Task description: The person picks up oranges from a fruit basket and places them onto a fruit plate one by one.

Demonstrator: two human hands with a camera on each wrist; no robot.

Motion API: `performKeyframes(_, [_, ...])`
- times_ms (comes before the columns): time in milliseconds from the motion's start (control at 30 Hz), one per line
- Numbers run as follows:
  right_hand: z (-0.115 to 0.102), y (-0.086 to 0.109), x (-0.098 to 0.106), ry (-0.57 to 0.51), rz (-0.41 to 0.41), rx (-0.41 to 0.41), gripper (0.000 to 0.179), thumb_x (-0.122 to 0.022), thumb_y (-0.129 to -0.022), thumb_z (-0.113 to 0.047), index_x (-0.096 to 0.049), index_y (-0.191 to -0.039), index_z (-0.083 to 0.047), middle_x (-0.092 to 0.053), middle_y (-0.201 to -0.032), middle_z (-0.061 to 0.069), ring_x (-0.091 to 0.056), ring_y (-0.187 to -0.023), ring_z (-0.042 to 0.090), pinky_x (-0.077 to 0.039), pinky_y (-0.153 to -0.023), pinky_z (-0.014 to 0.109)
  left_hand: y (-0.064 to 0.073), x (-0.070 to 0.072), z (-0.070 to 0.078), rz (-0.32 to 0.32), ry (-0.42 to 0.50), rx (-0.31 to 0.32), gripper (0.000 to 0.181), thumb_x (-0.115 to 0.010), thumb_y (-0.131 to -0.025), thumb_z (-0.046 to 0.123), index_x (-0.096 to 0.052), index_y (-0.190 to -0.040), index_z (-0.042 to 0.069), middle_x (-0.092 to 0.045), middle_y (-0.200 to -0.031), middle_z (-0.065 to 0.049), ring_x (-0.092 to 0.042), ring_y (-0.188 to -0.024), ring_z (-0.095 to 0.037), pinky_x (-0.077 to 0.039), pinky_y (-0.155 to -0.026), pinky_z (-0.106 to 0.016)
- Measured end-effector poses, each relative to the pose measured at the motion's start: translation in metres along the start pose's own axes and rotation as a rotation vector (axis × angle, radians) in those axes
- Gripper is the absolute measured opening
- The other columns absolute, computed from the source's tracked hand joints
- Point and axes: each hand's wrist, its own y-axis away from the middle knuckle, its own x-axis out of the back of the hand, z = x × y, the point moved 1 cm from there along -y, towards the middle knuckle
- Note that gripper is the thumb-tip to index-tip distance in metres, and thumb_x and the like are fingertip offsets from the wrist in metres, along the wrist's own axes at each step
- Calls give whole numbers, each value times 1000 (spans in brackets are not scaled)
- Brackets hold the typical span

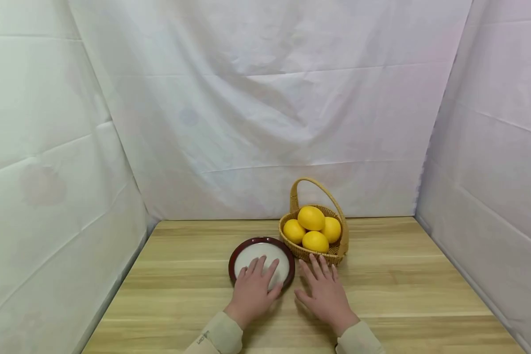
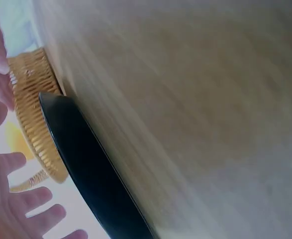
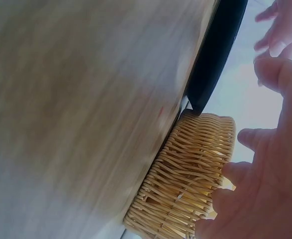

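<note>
A round plate with a dark red-brown rim (image 1: 232, 263) and a white middle (image 1: 246, 251) lies on the wooden table. Over it my left hand (image 1: 253, 295) hovers, palm down with fingers spread; the left wrist view shows a gap above the plate's dark side (image 2: 88, 154). Right beside the plate stands a wicker basket (image 1: 297, 251) with a tall arched handle (image 1: 325, 189), holding several smooth yellow fruits (image 1: 311, 218). My right hand (image 1: 326, 295), fingers spread and fairly straight, has its fingertips right at the basket's near rim. From the right wrist, the basket's woven side (image 3: 178, 179) shows below those fingers.
White cloth hangs as a back wall (image 1: 265, 123) and as side walls left (image 1: 48, 196) and right (image 1: 491, 172) of the table. Basket and plate stand close together near the middle of the light wooden tabletop (image 1: 177, 290), the basket toward the back edge.
</note>
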Motion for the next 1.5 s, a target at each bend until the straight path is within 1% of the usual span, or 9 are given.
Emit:
performKeyframes(100, [2, 0, -1, -7, -6, -7, 75, -62, -93, -54, -40, -156, -20, -30, -165, 14, -21, -154, 41, -18, -120, 67, -2, 1, -2, 55, 5, 36, 57, -44, -102, 55, -48, -150, 24, -52, -145, -12, -50, -130, -35, -46, -100, -55])
performKeyframes(200, [3, -1, -2, -7, -10, -12, 75, -62, -94, -54, -40, -156, -20, -29, -165, 14, -19, -154, 41, -18, -120, 66, -3, 2, -6, 96, 15, 67, 55, -47, -102, 54, -54, -144, 20, -56, -139, -13, -53, -123, -36, -48, -96, -53])
performKeyframes(400, [3, -2, -2, -19, -20, -18, 75, -62, -94, -54, -39, -156, -20, -27, -166, 14, -18, -155, 41, -17, -120, 66, -3, 1, -15, 148, 64, 140, 53, -51, -100, 53, -58, -138, 17, -54, -138, -13, -51, -122, -37, -47, -95, -53])
performKeyframes(600, [2, -1, -2, -33, -34, -31, 75, -62, -94, -53, -39, -157, -20, -27, -166, 13, -17, -155, 40, -16, -121, 66, 0, 4, -27, 231, 134, 244, 48, -59, -97, 47, -62, -131, 14, -55, -132, -15, -50, -121, -39, -43, -97, -56])
performKeyframes(700, [2, -1, -2, -41, -40, -33, 75, -62, -94, -54, -38, -157, -20, -26, -167, 12, -16, -155, 40, -16, -121, 66, 1, 6, -34, 256, 191, 303, 49, -63, -95, 46, -62, -130, 12, -55, -131, -17, -48, -122, -41, -40, -98, -58])
performKeyframes(933, [2, -1, 0, -53, -59, -33, 77, -61, -94, -54, -36, -158, -19, -23, -167, 13, -14, -156, 40, -13, -122, 65, 5, 2, -53, 254, 334, 446, 55, -64, -96, 41, -56, -138, 6, -51, -136, -23, -43, -129, -46, -37, -105, -61])
performKeyframes(1200, [3, 0, -1, -52, -63, -34, 77, -61, -94, -54, -36, -158, -19, -23, -167, 13, -15, -155, 40, -14, -121, 65, 11, -4, -65, 208, 625, 579, 69, -69, -93, 30, -41, -149, -1, -42, -143, -31, -42, -133, -49, -42, -106, -62])
performKeyframes(1367, [4, 0, -2, -51, -60, -35, 77, -61, -94, -54, -36, -158, -19, -24, -167, 13, -15, -155, 40, -14, -121, 65, 12, -9, -71, 180, 708, 614, 72, -70, -92, 27, -40, -147, -8, -50, -134, -33, -52, -126, -46, -46, -104, -58])
performKeyframes(1500, [4, 0, -2, -57, -62, -37, 76, -61, -94, -54, -36, -158, -19, -24, -167, 13, -15, -155, 40, -14, -121, 65, 11, -14, -75, 182, 767, 623, 69, -71, -91, 23, -42, -143, -14, -61, -125, -31, -62, -115, -40, -53, -97, -50])
